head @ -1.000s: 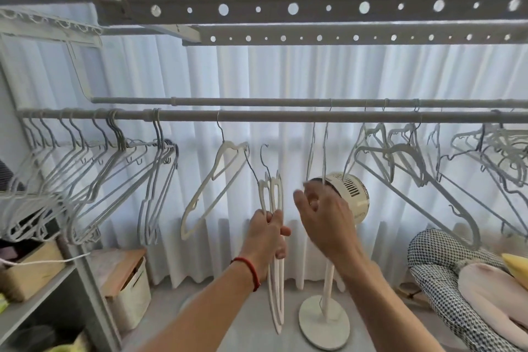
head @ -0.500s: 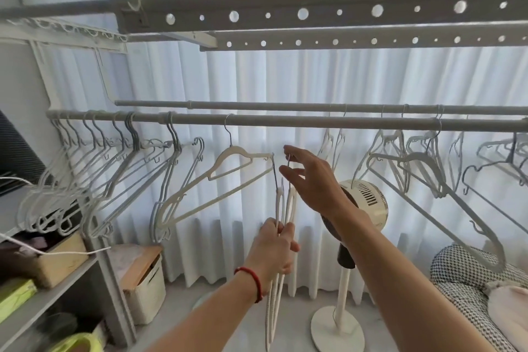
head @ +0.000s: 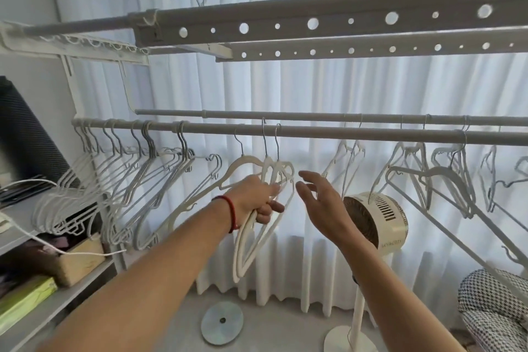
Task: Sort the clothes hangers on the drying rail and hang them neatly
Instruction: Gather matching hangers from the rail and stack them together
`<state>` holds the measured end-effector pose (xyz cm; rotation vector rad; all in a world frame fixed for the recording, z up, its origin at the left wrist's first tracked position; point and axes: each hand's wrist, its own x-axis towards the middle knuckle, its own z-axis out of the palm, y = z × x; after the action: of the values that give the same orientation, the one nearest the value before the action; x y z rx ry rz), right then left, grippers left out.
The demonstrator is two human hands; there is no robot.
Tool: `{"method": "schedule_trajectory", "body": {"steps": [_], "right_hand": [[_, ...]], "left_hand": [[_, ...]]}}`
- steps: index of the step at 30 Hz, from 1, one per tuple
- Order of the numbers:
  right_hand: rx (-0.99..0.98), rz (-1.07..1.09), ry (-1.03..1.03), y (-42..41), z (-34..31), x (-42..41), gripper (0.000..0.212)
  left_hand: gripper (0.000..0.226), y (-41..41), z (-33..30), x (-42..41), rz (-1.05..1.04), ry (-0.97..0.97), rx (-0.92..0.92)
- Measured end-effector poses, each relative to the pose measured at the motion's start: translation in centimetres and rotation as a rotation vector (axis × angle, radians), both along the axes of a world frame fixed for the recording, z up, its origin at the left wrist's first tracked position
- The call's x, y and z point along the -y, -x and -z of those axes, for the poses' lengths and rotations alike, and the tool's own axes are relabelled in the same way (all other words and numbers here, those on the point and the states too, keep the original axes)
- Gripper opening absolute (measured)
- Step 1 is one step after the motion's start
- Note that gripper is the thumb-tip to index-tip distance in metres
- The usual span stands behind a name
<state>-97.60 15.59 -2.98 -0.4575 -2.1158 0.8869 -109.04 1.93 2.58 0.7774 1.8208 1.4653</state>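
Since half a second ago, both white hangers [head: 257, 226] in the left hand [head: 254, 197] have gone up so that their hooks now sit over the front rail [head: 371, 134], and the right hand [head: 320, 197] has dropped away from them. Two gray rails cross the view side to side, the front one and a thinner back rail [head: 314, 116]. Two perforated bars [head: 314, 23] run above. One fan [head: 377, 220] stands behind the right forearm. On the front rail's left end hangs a dense bunch of gray hangers [head: 123, 180]; I cannot count them. One more white hanger [head: 228, 177] hangs just left of the held pair. The held pair hangs long axis slanting down, hooks up. Left fingers clasp the pair's shoulders; the right hand is released, fingers loosely spread, just beside them.
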Motion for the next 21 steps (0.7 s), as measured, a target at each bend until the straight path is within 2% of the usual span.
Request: {"method": "schedule_trajectory", "body": {"steps": [8, 11, 14, 18, 21], "right_hand": [[0.061, -0.077, 0.074, -0.4, 1.2, -1.0, 0.032], [0.051, -0.056, 0.086, -0.8, 1.9, -1.9, 0.029], [-0.001, 0.054, 0.043, -1.2, 2.0, -3.3, 0.026], [-0.099, 0.242, 0.083, -1.4, 1.6, -6.5, 0.026], [-0.057, 0.3, 0.21, -0.8, 1.4, -9.1, 0.037]], "left_hand": [[0.019, 3.3, -3.6, -2.9, 0.146, 0.138, 0.08], [0.023, 3.4, -2.5, -3.6, 0.128, 0.172, 0.161], [0.027, 3.2, -0.3, -3.6, 0.094, 0.136, 0.21], [0.03, 2.4, 0.2, -3.6, 0.039, 0.076, 0.171], [0.032, 1.6, -0.3, -3.5, -0.029, 0.163, 0.022]]}}
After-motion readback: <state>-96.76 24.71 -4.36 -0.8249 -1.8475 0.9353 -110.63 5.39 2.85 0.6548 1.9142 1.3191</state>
